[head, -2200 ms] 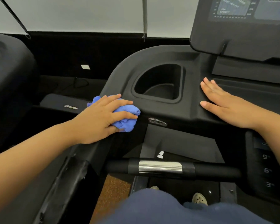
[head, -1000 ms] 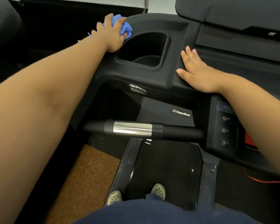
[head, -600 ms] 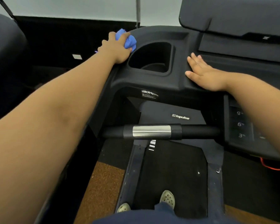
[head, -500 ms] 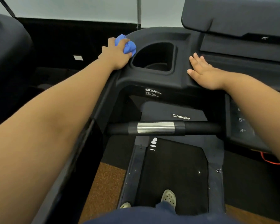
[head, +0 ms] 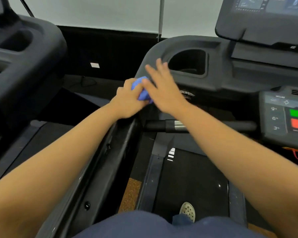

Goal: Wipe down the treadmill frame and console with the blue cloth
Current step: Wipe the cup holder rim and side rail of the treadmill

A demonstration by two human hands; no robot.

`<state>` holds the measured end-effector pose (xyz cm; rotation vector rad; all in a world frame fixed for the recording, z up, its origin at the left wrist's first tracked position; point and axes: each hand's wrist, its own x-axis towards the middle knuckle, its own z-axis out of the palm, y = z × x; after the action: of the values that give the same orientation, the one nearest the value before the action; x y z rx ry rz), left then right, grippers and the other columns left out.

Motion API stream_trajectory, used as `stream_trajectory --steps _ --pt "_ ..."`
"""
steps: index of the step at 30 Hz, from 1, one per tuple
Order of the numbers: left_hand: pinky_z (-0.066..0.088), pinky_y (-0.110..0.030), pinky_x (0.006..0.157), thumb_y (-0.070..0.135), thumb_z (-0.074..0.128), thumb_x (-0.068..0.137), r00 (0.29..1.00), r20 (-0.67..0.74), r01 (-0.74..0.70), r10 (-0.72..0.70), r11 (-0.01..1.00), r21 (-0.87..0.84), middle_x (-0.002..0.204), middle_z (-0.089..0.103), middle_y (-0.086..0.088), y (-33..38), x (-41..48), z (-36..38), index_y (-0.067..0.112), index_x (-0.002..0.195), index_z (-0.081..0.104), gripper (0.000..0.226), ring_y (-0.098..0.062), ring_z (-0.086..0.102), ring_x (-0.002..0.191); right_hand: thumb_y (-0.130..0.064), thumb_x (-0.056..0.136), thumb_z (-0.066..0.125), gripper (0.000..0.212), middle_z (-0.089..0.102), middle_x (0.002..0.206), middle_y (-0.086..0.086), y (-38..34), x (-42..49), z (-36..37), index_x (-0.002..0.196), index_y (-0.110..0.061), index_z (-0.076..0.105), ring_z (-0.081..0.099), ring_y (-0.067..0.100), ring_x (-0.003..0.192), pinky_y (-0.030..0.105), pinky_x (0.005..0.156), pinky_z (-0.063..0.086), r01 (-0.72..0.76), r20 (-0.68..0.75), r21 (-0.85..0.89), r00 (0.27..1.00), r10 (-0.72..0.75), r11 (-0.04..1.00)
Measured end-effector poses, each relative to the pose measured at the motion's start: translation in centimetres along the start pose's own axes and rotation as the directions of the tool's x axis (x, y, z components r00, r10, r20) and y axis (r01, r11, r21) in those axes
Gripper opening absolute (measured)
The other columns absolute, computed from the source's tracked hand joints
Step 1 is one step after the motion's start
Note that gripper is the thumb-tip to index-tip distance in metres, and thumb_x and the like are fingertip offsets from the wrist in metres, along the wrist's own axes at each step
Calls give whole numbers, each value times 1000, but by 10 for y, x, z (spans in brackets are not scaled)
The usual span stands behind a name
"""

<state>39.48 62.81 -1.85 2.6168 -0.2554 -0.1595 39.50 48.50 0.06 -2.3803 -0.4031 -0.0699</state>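
The black treadmill console point(head: 218, 79) fills the upper right, with a cup holder point(head: 187, 61) in its left wing. At the left front corner of that wing my left hand point(head: 127, 100) is shut on the bunched blue cloth point(head: 142, 91). My right hand point(head: 163, 86) lies right beside it, fingers spread and blurred, touching the cloth's right side. Whether the right hand grips the cloth cannot be told. The left side rail point(head: 110, 152) of the frame runs down from the hands toward me.
A handlebar with a silver band point(head: 178, 125) crosses below the console. A button panel point(head: 286, 115) with green and red keys sits at the right, a screen point(head: 268, 6) above. Another treadmill point(head: 22, 54) stands at the left. My shoe point(head: 187, 211) rests on the belt.
My left hand has pulled the cloth back from the far rim of the cup holder to the console's near left corner. My right hand left the console top and moved left to the cloth.
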Motion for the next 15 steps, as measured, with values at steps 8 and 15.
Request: stream_trajectory --steps 8,15 --pt "17 -50 117 34 49 82 930 195 -280 310 945 -168 152 15 9 -33 -91 -9 42 147 16 73 -23 11 144 -31 104 24 51 8 161 -1 -51 -89 63 152 -15 12 -8 5 146 28 119 -8 34 44 214 998 -45 976" --pt "11 -23 117 40 37 84 996 66 87 -57 733 -674 157 18 -9 -31 -73 -25 12 150 14 75 -30 23 143 -26 101 26 48 29 154 4 -33 -54 42 149 -24 25 22 17 144 48 120 2 119 134 -94 985 -106 988"
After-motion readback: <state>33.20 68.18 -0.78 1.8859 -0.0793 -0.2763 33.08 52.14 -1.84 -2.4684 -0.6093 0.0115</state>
